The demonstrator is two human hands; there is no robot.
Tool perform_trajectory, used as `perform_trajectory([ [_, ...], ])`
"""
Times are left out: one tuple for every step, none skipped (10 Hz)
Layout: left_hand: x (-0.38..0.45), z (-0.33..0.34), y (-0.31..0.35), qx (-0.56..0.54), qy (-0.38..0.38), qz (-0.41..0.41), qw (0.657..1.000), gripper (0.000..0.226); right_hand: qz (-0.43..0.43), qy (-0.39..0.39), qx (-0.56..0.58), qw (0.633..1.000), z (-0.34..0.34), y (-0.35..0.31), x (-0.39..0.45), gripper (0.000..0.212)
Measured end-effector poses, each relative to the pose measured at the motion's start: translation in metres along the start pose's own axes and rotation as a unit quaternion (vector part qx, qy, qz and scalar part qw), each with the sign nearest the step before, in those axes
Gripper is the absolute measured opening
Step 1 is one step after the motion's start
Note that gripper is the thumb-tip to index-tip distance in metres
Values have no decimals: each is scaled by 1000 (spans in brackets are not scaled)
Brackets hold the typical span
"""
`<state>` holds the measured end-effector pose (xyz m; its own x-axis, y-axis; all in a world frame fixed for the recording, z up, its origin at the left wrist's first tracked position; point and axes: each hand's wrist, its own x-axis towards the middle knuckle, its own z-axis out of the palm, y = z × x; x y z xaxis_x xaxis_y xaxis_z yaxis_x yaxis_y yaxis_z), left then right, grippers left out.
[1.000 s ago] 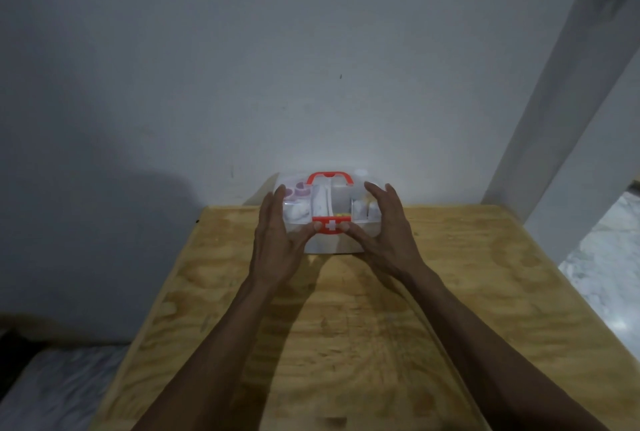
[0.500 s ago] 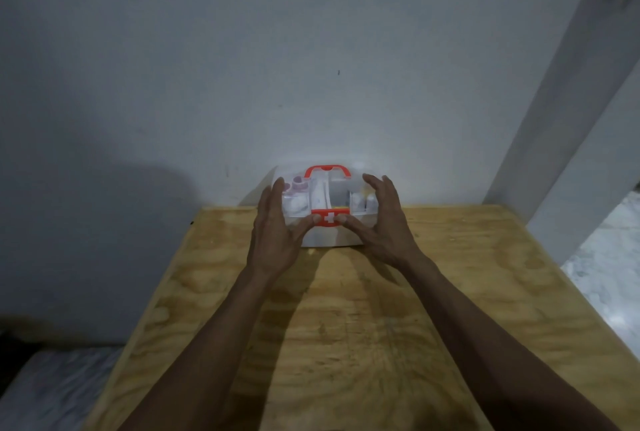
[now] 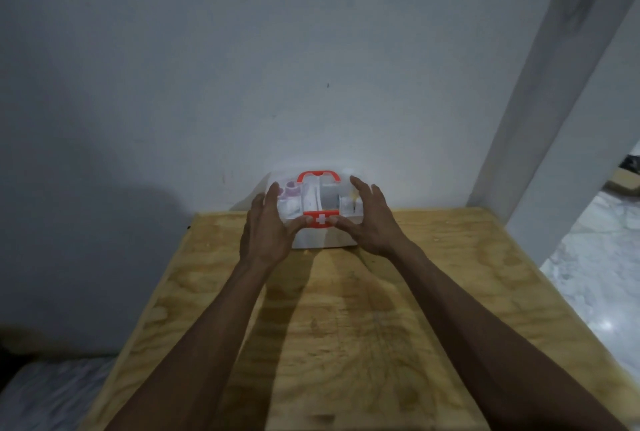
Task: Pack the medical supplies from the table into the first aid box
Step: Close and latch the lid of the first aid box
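Seen from a head-worn camera: a small translucent white plastic first aid box [image 3: 320, 214] with an orange-red carry handle [image 3: 318, 176], standing at the far edge of a pale plywood table [image 3: 346, 326], close against a grey-white wall [image 3: 242, 84]. Lid down, with pale supplies visible through it in separate compartments, among them a purple-tinted item [image 3: 289, 190] at the far left. Left hand [image 3: 266, 230] on the box's left side, fingers [image 3: 272, 191] reaching up over the lid, thumb at the left of the orange-red front latch marked with a white cross [image 3: 321, 219]. Right hand [image 3: 369, 223] mirrored on the right side, fingers spread and laid over the lid's right end, thumb touching the latch's right end. Both hands wrapped loosely round the box rather than clenched, thumbs pressing at the clasp. No loose supplies visible anywhere on the table. Judged from that, packing apparently complete and the closing step in hand. Whether the latch is already snapped home, impossible to tell. Next move, likely: a firm, even press of both thumbs on the clasp, with the fingers bracing the lid from above against the box sliding into the wall. White marbled floor [image 3: 595, 275] at right.
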<state>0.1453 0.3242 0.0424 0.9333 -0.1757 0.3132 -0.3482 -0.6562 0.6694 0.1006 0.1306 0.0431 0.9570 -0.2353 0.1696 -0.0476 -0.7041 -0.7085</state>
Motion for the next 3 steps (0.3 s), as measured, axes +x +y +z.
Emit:
perform_trajectory([
  [-2,-1,6,70,14,-17,997,88,3,2,-19,1000,-4,-7,-11,89],
  [-3,-2,12,107,30,-9,994,81,2,10,-25,1000,-7,-11,-22,82],
  [-8,-7,17,116,6,1,993,82,-22,17,-25,999,-15,-19,-39,75],
])
